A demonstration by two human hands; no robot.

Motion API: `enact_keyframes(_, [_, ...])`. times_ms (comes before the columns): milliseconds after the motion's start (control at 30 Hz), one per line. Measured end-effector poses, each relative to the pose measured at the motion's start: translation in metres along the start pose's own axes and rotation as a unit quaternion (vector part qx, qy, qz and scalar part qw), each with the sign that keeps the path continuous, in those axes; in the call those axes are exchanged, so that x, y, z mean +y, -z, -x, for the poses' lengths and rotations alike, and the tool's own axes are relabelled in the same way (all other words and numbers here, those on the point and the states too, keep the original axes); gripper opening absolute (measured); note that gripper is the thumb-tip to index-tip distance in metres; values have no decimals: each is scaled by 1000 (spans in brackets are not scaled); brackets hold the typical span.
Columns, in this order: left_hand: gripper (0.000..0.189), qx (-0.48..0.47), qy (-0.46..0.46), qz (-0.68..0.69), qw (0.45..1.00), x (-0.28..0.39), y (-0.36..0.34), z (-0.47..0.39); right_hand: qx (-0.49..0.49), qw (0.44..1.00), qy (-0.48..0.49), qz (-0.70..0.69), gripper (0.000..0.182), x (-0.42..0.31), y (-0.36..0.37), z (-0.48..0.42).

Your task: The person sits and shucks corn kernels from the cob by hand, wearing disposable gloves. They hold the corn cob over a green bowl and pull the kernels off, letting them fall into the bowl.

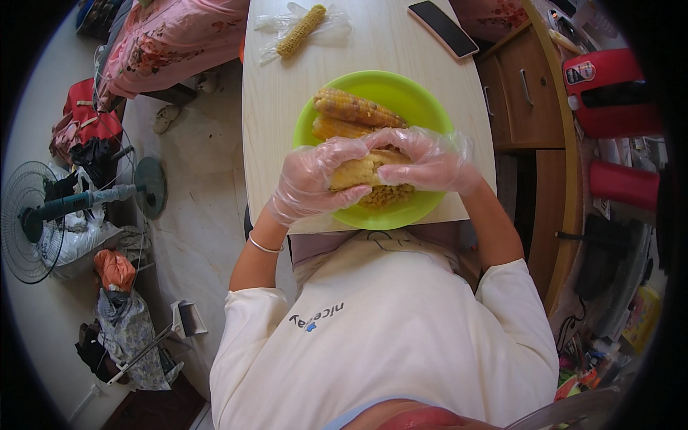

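Note:
My left hand (322, 174), in a clear plastic glove, grips one end of a pale yellow corn cob (359, 171). Around the other end closes my right hand (430, 161), gloved the same way, its thumb pressed on the kernels. The cob is held over a lime-green plastic bowl (398, 217). Loose corn kernels (388, 196) lie in the bowl beneath the hands. Two darker ears of corn (360, 107) rest in its far part, the nearer one partly hidden by my gloves. The palms' inner sides are hidden.
At the far left of the wooden table (269, 134) a stripped corn cob (301, 31) lies on a crumpled clear plastic bag (336, 27). A smartphone (443, 28) lies at the far right. Drawers (524, 91) stand right of the table; a fan (37, 220) is at the left.

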State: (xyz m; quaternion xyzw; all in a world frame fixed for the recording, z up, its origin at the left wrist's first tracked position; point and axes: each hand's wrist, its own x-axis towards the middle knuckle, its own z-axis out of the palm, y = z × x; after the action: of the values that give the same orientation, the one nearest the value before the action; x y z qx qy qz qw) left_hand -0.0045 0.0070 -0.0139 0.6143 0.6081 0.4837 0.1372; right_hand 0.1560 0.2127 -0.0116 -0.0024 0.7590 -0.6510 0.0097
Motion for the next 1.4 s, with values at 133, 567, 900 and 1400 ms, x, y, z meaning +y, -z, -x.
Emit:
enact_keyframes(133, [54,-1,-5,-26,1000,1,0,0,28,996,-28,74,41,-8,-10,-1])
enact_keyframes(567, [53,-3,3,-21,1000,0,0,1,60,991,28,113,41,-5,-9,-1])
enact_keyframes(900, [53,3,-6,-19,1000,-1,0,1,49,991,-10,123,44,-5,-10,-1])
enact_keyframes(1400, [54,-8,-3,-27,1000,0,0,1,75,987,12,139,40,-5,-15,-3])
